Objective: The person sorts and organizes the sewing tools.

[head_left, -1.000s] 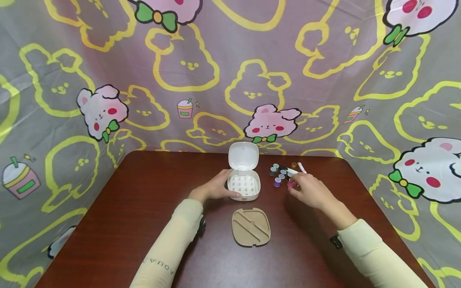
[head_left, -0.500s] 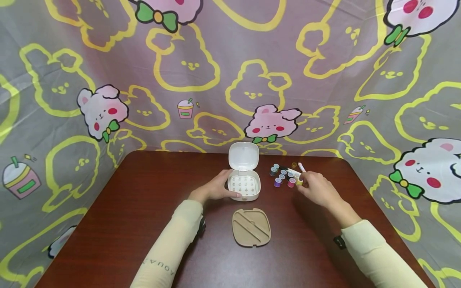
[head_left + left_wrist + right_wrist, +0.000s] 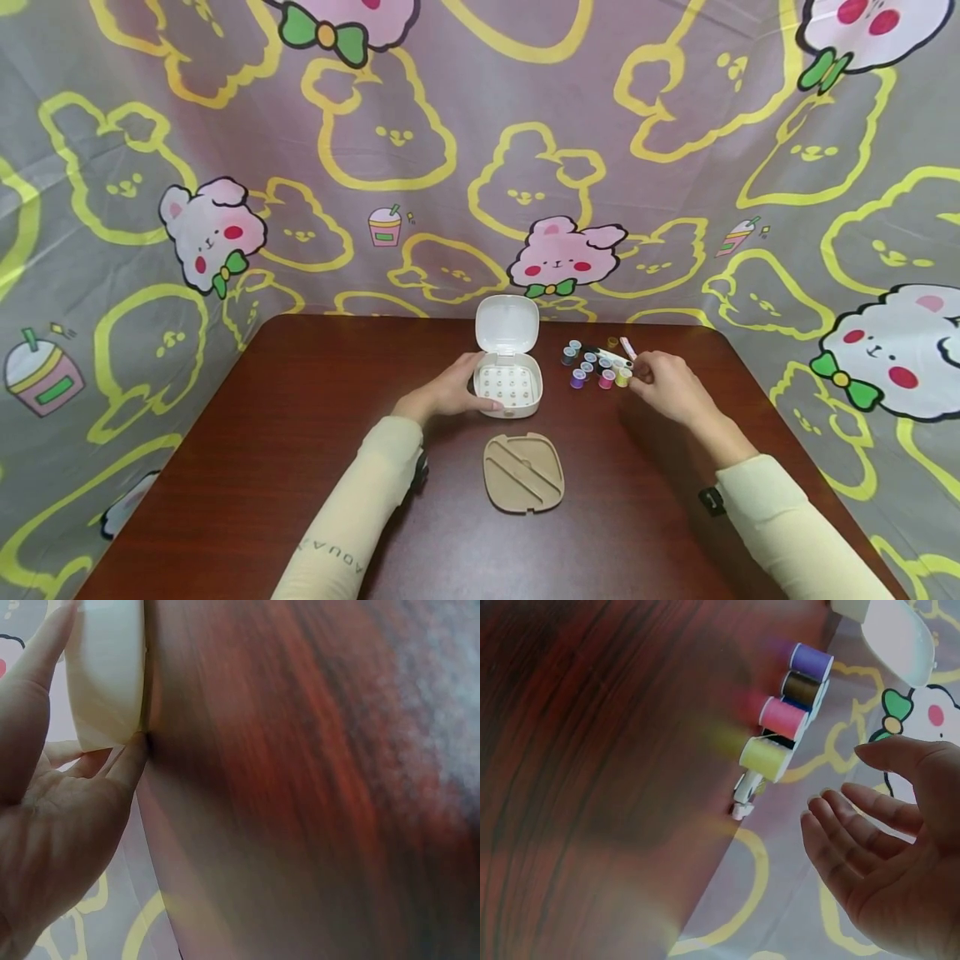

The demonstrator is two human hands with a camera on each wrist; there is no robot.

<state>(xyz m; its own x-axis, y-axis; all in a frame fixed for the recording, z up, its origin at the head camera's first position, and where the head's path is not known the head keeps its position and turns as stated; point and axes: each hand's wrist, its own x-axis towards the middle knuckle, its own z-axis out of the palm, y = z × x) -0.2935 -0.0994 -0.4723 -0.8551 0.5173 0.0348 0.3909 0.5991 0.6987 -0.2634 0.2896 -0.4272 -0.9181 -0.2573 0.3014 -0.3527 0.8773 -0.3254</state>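
My left hand (image 3: 450, 387) holds the left side of a small white sewing box (image 3: 530, 407), thumb along its front and fingers at its side. The box's lid (image 3: 507, 325) stands up at the back, and rows of small pegs show inside. To the right, my right hand (image 3: 673, 387) hovers just beside a yellow thread spool (image 3: 767, 757), its fingers loosely bent and holding nothing. A pink spool (image 3: 783, 718) and a purple spool (image 3: 811, 663) stand near the yellow one, with several darker and blue spools behind.
A tan tray (image 3: 522, 475) with diagonal grooves lies in front of the box. Among the spools lies a slim white tool (image 3: 611, 357). A pink-and-white stick (image 3: 627, 347) and a small gold-coloured ring (image 3: 612, 342) lie behind. Patterned cloth hangs behind the table.
My right hand has moved right from the pink spool to the yellow one and has let go of it, leaving the yellow spool beside the pink. My left hand has stayed on the box.
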